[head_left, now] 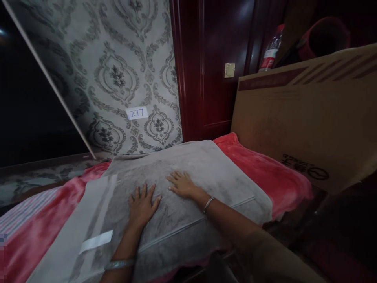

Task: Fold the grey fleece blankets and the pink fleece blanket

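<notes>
Grey cloth (pixel 194 157), near edge unclear, room beyond splayed left fingers (pixel 143 193) and right fingers (pixel 174 181)

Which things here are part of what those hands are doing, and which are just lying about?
Part of it:
left hand
right hand
gray cloth, under both spread hands

Apparently just lying about:
cardboard box
red-capped bottle
red blanket, showing beside the cloth

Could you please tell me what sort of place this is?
Probably a room in a home, though I cannot tell which room: there is damask-patterned wallpaper, a glossy dark-red panel beside it, and a red plush blanket under the grey cloth.
</notes>
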`<state>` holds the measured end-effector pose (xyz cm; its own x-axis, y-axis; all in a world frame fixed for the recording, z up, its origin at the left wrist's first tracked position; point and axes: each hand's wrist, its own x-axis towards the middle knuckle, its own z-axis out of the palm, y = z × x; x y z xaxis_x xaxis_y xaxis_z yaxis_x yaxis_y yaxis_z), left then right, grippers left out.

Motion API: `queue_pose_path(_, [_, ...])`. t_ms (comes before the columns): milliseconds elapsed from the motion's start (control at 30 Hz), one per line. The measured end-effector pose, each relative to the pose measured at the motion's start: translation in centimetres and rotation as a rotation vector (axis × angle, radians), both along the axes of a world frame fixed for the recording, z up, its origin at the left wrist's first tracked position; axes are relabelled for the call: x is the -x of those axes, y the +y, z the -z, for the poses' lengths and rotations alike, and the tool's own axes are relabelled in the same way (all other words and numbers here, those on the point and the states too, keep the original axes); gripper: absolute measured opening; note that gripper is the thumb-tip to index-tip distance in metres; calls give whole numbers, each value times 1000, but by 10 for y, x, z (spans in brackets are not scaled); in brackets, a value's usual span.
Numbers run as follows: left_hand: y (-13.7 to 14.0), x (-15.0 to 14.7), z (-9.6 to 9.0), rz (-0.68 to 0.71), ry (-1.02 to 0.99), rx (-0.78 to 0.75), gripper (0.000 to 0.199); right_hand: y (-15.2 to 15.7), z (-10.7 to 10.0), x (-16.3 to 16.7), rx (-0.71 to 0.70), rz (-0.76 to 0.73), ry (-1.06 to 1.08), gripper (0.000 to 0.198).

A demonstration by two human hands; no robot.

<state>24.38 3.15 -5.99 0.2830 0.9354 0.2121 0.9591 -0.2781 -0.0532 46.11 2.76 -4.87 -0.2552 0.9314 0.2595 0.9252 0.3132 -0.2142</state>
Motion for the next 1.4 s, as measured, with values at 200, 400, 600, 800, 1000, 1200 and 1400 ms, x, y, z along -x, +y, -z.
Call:
queue_pose_path(200, [4,1,2,-8,56,12,64,1,20,-65,67,221,21,63])
queue_pose_path(400, [5,0,0,-10,39,37,65,-38,34,-168,152,616,-62,67])
queue_pose_path(600, [-2,0,-1,25,-30,33,64,-68,47,-197,165,660,-96,64])
queue_pose_path(800, [-10,2,2,84,-118,25,63,-73,37,-129,24,548,-154,60])
queue_pose_path(1000, [-11,4,3,149,-120,122,62,-101,46,-49,86,294,-170,60])
queue_pose_path(1200, [-12,3,-6,129,-53,264,68,-128,54,-86,119,455,-193,62])
queue_pose_path(1400, [-28,26,-28,175,-36,319,62,-155,49,-124,195,539,-221,64])
